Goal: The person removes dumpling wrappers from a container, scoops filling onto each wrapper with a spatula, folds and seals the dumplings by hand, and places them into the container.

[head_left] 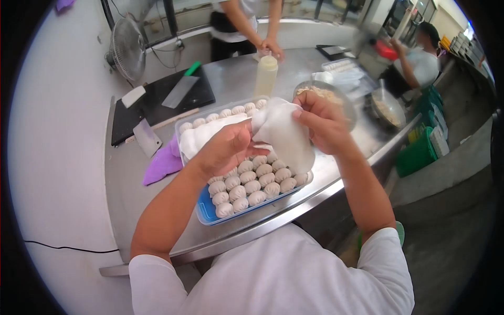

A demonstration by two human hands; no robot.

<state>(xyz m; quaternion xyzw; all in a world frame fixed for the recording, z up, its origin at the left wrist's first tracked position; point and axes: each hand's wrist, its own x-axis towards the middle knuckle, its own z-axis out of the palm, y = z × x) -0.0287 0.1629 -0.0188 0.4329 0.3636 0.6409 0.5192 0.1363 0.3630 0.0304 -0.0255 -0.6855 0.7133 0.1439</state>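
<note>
A thin, round white dough wrapper (291, 142) hangs in front of me, above a plastic tray (206, 207) of pleated dumplings (252, 186). My right hand (328, 126) pinches the wrapper's upper edge between thumb and fingers. At its left side my left hand (228, 147) is curled with the thumb up, gripping white dough; its fingertips are partly hidden behind it. More white dough sheets (202, 135) lie across the tray's far left part, next to a back row of dumplings. Both hands are over the tray without touching the dumplings.
A squeeze bottle (266, 79) stands behind the tray. On the left are a black cutting board (206, 94), cleaver (180, 92), scraper (147, 138) and purple cloth (161, 164). A filling bowl (344, 100) sits right. One person (239, 18) works opposite, another (420, 65) farther right.
</note>
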